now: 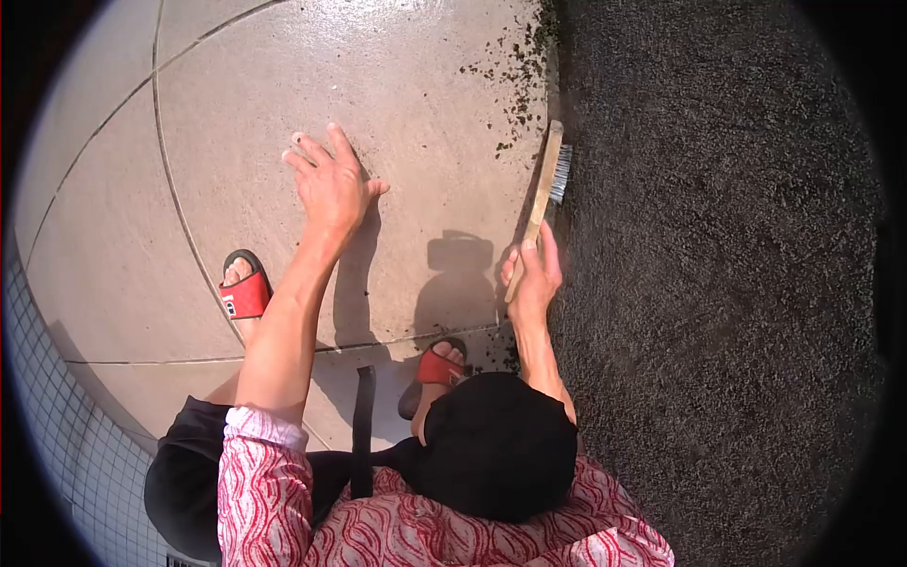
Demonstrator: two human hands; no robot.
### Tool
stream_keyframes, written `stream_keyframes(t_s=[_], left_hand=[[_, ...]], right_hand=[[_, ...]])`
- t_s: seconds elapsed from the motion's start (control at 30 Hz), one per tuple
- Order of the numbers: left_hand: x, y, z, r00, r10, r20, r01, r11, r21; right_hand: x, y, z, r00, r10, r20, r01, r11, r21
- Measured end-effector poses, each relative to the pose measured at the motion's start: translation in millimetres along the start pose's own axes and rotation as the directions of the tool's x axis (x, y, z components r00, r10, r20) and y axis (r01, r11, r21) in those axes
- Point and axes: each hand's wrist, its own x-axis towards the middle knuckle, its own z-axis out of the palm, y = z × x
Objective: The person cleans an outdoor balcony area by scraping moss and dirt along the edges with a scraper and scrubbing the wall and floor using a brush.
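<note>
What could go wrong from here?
The bare right hand, gripping the brush beside the rough dark pavement, could get scraped. The loose-looking dark debris along the pale slab's edge might scatter. Red open-toed sandals leave toes exposed, so flicked bits could reach them.

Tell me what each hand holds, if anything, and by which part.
The right hand holds a brush by the end of its wooden handle, away from the bristles; the left hand holds nothing, its fingers spread.

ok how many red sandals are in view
2: the left sandal, seen left of the left forearm, and the right sandal, just beyond the black-clad right knee, partly hidden. No others show.
</note>
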Motion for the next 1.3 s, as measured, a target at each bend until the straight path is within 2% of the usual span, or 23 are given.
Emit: stream_keyframes(t_s=[0.07, 0.17, 0.27, 0.3, 0.33, 0.4, 0.47, 0.57, 0.6, 0.67, 0.73, 0.77, 0.83, 0.87, 0.93, 0.97, 1.07, 1.1, 1.2, 1.3], left_hand=[[3, 3, -1, 1.0, -0.009, 0.0, 0.009, 1.0, -0.016], [-2, 0, 2, 1.0, -0.011, -0.003, 0.011, 1.0, -0.006], [6, 0, 3, 1.0, -0.004, -0.026, 0.004, 1.0, 0.01], [2, 0, 6, 1.0, 0.011, -0.018, -0.011, 1.0, 0.004], [1, -3, 7, 1.0, 0.016, -0.013, -0.016, 1.0, -0.011], [2, -3, 9, 0.999, 0.04, -0.03, -0.04, 0.999, 0.019], [1, -5, 9, 0.999, 0.038, -0.016, -0.037, 0.999, 0.039], [2, -7, 15, 0.997, 0.065, -0.043, -0.062, 0.996, 0.072], [2, -5, 11, 0.998, 0.054, -0.025, -0.052, 0.996, 0.078], [1, -1, 4, 0.999, 0.033, 0.011, -0.034, 0.995, 0.098], [3, -2, 2, 0.998, 0.018, 0.053, -0.021, 0.998, 0.051], [4, -2, 2, 0.997, 0.015, 0.075, -0.017, 0.999, 0.027], [2, -6, 9, 0.998, 0.062, -0.028, -0.059, 0.994, 0.09], [0, -7, 12, 0.993, 0.091, -0.074, -0.082, 0.99, 0.117], [5, -5, 11, 0.996, 0.075, -0.044, -0.069, 0.99, 0.124], [3, -6, 11, 0.998, 0.059, -0.018, -0.057, 0.991, 0.124], [3, -5, 10, 0.999, 0.044, -0.008, -0.043, 0.996, 0.075], [3, -5, 8, 0.999, 0.039, -0.014, -0.038, 0.998, 0.059], [-1, 1, 3, 0.999, 0.049, -0.006, -0.048, 0.997, 0.053], [0, -4, 7, 0.999, 0.045, -0.01, -0.043, 0.994, 0.102]], right_hand=[[-44, 36, -58, 0.996, 0.04, -0.076, -0.041, 0.999, -0.019], [-52, 21, -55, 0.995, 0.073, -0.069, -0.075, 0.997, -0.015], [5, -18, 5, 0.998, 0.028, 0.052, -0.029, 0.999, 0.017], [37, -27, 29, 0.985, -0.023, 0.173, 0.003, 0.993, 0.117], [38, -23, 33, 0.987, -0.053, 0.151, 0.039, 0.994, 0.097], [20, 6, -2, 0.997, -0.05, 0.064, 0.049, 0.999, 0.012], [-37, 42, -66, 0.999, 0.022, -0.024, -0.023, 0.999, -0.044], [-114, 95, -150, 0.997, -0.018, -0.082, 0.011, 0.996, -0.09], [-122, 95, -150, 0.994, -0.051, -0.099, 0.037, 0.991, -0.132], [-95, 89, -129, 0.999, -0.028, -0.039, 0.025, 0.996, -0.089], [-38, 50, -68, 0.997, -0.06, 0.052, 0.061, 0.998, -0.019], [-4, 20, -28, 0.997, -0.07, 0.033, 0.073, 0.994, -0.077], [50, -22, 31, 0.977, -0.126, 0.172, 0.124, 0.992, 0.021], [59, -25, 44, 0.978, -0.121, 0.168, 0.121, 0.993, 0.01], [39, 7, 16, 0.979, -0.158, 0.129, 0.163, 0.986, -0.026], [15, 30, -14, 0.982, -0.162, 0.098, 0.175, 0.975, -0.139], [-83, 79, -95, 0.992, 0.022, -0.123, -0.036, 0.993, -0.115], [-100, 73, -95, 0.978, 0.088, -0.187, -0.105, 0.991, -0.084], [-98, 71, -79, 0.964, 0.196, -0.18, -0.202, 0.979, -0.013], [-99, 79, -57, 0.984, 0.1, -0.149, -0.112, 0.991, -0.076]])
